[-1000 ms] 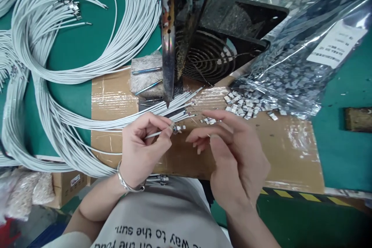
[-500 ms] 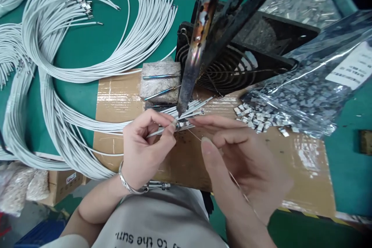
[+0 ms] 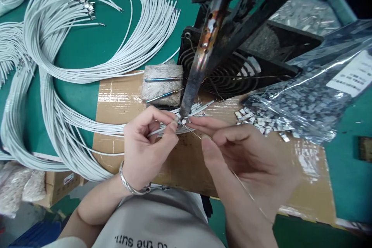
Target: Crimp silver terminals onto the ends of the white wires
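My left hand (image 3: 149,143) pinches a white cable (image 3: 154,132) close to its end, just under the tip of a soldering iron (image 3: 193,81). My right hand (image 3: 244,162) has thin solder wire (image 3: 194,133) between thumb and fingers; the wire runs up to the iron tip and trails back over the palm. A small metal connector (image 3: 184,121) sits at the tip, near the right fingertips. The joint itself is partly hidden by fingers and iron. More white cables (image 3: 200,106) lie behind the tip.
Bundles of white cables (image 3: 87,73) cover the left side. A fan (image 3: 229,73) stands behind the iron, beside a wrapped block (image 3: 162,85). Loose metal pieces (image 3: 261,120) spill from a plastic bag (image 3: 314,97) on the right. Cardboard (image 3: 308,186) lies under my hands.
The view has shifted slightly, so the iron and fan appear a little further right. Both hands keep their grips at the iron tip; the right hand shifts slightly.
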{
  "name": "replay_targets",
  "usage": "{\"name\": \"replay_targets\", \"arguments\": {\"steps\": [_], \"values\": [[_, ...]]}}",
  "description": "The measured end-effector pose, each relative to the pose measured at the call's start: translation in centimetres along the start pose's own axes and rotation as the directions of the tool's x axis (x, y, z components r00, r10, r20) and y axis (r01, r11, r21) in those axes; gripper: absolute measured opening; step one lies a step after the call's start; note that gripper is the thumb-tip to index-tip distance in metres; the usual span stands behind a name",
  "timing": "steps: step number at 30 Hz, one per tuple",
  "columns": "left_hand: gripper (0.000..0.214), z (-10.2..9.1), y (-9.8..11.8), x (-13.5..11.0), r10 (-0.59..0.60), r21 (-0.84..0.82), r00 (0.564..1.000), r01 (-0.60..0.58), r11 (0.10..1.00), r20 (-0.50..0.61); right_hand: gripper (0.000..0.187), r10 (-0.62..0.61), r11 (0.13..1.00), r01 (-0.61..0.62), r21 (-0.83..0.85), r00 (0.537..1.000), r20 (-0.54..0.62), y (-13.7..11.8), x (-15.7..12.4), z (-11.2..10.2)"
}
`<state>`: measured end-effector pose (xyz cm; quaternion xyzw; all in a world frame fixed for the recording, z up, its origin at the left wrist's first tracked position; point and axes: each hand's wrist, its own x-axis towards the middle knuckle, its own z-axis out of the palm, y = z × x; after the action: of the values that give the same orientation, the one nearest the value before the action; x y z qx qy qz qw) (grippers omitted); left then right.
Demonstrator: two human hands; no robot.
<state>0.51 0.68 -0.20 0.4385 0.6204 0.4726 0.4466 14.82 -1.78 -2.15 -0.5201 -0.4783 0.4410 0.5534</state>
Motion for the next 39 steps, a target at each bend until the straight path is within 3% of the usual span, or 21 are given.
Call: {"name": "replay_targets", "arguments": {"steps": [39], "values": [[0.015, 0.06, 0.41, 0.44, -0.024, -0.036, 1.000, 0.023, 0.999, -0.019, 0.022, 0.000, 0.998, 0.001, 0.059, 1.000, -0.025, -0.45, 0.33, 0.31]]}}
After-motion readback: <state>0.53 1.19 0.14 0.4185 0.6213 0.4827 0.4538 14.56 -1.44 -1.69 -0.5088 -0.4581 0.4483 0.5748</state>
